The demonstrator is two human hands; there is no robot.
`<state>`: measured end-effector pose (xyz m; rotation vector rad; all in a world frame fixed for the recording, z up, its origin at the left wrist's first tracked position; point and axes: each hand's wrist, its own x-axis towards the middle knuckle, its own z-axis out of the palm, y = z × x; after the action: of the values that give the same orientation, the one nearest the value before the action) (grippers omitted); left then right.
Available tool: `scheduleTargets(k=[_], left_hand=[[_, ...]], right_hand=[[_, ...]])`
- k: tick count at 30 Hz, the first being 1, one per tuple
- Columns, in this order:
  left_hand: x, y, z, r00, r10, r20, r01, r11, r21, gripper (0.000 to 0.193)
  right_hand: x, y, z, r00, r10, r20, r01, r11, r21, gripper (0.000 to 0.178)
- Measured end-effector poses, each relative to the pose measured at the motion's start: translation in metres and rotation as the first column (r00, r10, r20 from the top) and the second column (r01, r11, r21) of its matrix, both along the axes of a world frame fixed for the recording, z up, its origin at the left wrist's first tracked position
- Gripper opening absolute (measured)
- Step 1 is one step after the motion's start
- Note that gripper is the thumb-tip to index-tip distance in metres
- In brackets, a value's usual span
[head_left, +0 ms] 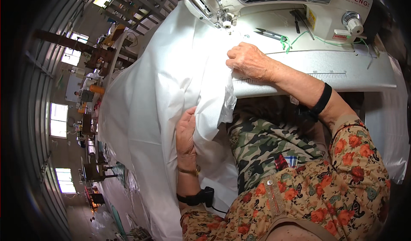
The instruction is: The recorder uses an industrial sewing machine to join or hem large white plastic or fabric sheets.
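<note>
Tan top, orange flowers, short sleeves. Camouflage garment, perhaps trousers. Black armbands, left with cable. Gold-toned watch.

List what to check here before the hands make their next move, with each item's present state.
1. Right hand on the cloth: ok, fingers closed at the edge of the white sheet.
2. Left hand on the cloth: ok, it touches a fold lower down; how firmly, cannot tell.
3. Sheet flat: not ok, it is folded between and below the hands.
4. Snips apart from the right hand: ok, they lie on the machine bed.
5. Sheet placed under the needle: cannot tell, glare washes that spot out.
</note>
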<state>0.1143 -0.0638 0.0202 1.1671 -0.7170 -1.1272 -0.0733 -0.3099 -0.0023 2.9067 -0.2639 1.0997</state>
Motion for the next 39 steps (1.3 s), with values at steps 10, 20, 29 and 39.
scheduleTargets(k=[10, 20, 29, 39], left_hand=[[-0.069, -0.049, 0.028, 0.01, 0.351, 0.936, 0.179, 0.921, -0.347, 0.033], [-0.074, -0.122, -0.004, -0.248, 0.26, 0.933, 0.083, 0.965, -0.247, 0.013], [-0.064, -0.128, -0.007, -0.087, 0.179, 0.98, 0.226, 0.962, -0.155, 0.009], [-0.054, -0.155, -0.01, -0.04, 0.216, 0.976, 0.248, 0.948, -0.2, 0.009]], right_hand=[[-0.005, -0.001, -0.001, 1.0, 0.0, -0.016, -0.001, 0.999, -0.032, 0.014], [-0.017, 0.008, 0.019, 0.996, 0.055, -0.075, -0.036, 0.971, 0.235, 0.011], [-0.013, 0.003, 0.004, 0.979, -0.204, 0.004, 0.195, 0.945, 0.264, 0.014], [-0.011, -0.003, 0.008, 0.925, -0.322, -0.2, 0.366, 0.897, 0.249, 0.021]])
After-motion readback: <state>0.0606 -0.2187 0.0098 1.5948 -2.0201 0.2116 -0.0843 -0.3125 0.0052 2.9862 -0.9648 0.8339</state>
